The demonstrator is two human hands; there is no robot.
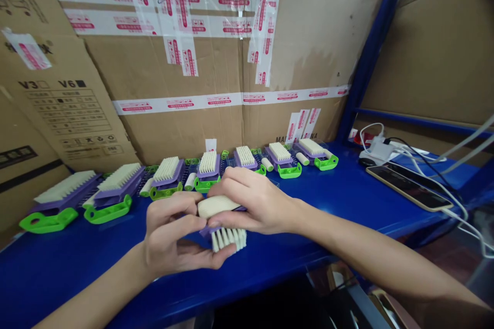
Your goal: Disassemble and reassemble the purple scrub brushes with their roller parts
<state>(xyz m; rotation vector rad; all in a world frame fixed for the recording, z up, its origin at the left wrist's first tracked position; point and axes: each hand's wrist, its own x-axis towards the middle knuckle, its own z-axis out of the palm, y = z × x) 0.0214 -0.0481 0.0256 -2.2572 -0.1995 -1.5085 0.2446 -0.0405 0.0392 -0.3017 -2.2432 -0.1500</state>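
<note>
Both hands are closed around one brush above the front of the blue shelf. White bristles on the brush [229,239] point down toward me, and a purple edge shows between my fingers. My left hand [173,234] grips it from the left, thumb beside the bristles. From the right and above, my right hand [250,198] presses a cream, ribbed, rounded piece [216,206] against the purple part. Whether that piece is joined to the brush is hidden by the fingers. Just behind the hands stands a purple brush with cream bristles [208,163] and a green handle piece [206,184].
Several similar purple brushes with green pieces [108,211] line the back of the blue shelf [309,216]. Taped cardboard [173,82] walls the rear. At right lie a phone [409,186], a white charger [380,148] and cables beside a blue post [370,51].
</note>
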